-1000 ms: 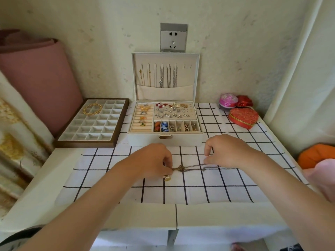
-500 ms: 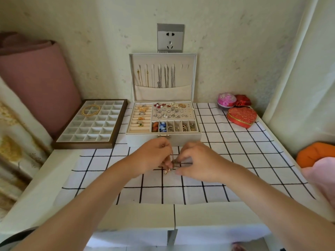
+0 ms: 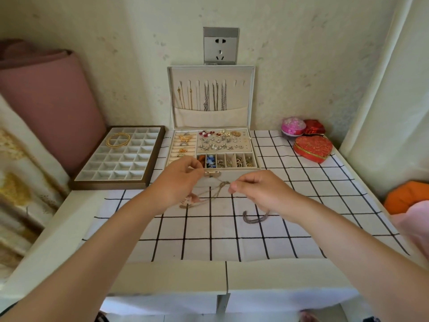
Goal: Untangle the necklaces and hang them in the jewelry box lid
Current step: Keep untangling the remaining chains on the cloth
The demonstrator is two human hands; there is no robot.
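1. Stretching side to side, the tangled necklaces (image 3: 210, 190) run between the left hand (image 3: 181, 184) and the right hand (image 3: 262, 191). Both hands are raised above the checked surface (image 3: 313, 205), just in front of the jewelry box (image 3: 232, 173).
2. Each grip is a thumb-and-finger pinch on fine chain, with the other fingers curled in. A small knot (image 3: 224, 183) sits on the strand close to the right hand's fingertips.
3. Slack strands slope from the knot down to the lower left and reach the surface under the left hand.
4. The lid (image 3: 211, 117) stands upright straight beyond the hands. Its bare hooks (image 3: 240, 83) are at the right end, so the right hand looks better placed to reach them.
5. The chains are thin and blurred, so their number cannot be told. The right wrist hides both ends of a grey loop (image 3: 255, 217) on the surface, so it is unclear whether the loop joins the held chain.
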